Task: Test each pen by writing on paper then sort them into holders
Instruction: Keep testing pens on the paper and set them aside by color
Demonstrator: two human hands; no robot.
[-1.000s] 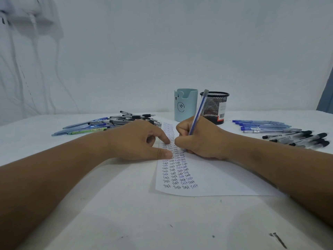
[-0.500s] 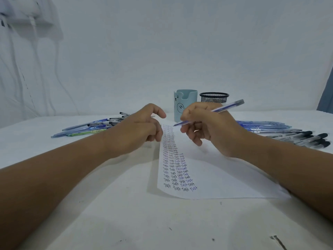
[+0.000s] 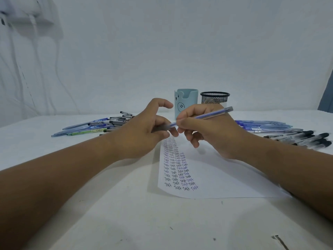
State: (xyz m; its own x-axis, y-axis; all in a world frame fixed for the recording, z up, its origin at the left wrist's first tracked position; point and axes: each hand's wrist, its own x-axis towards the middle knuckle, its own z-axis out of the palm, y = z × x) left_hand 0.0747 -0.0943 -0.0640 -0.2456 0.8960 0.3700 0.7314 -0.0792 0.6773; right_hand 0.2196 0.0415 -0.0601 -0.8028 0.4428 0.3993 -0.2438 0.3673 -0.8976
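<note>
Your right hand point(image 3: 214, 129) pinches blue pen point(image 3: 203, 116), lifted above paper point(image 3: 216, 177), tip pointing left. Your left hand point(image 3: 144, 130) up too, fingers curled at pen tip; can't tell if it holds anything. 2 holders behind: blue cup point(image 3: 187, 100), black mesh cup point(image 3: 214, 98).

Blue pen point(image 3: 203, 116) held nearly level above written paper point(image 3: 207, 177).

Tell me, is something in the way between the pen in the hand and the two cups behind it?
Nothing visible blocks it. The right hand holds the blue pen above the paper, with the left hand at its tip. The light blue bear holder and the black mesh holder stand just behind, tops open.
</note>
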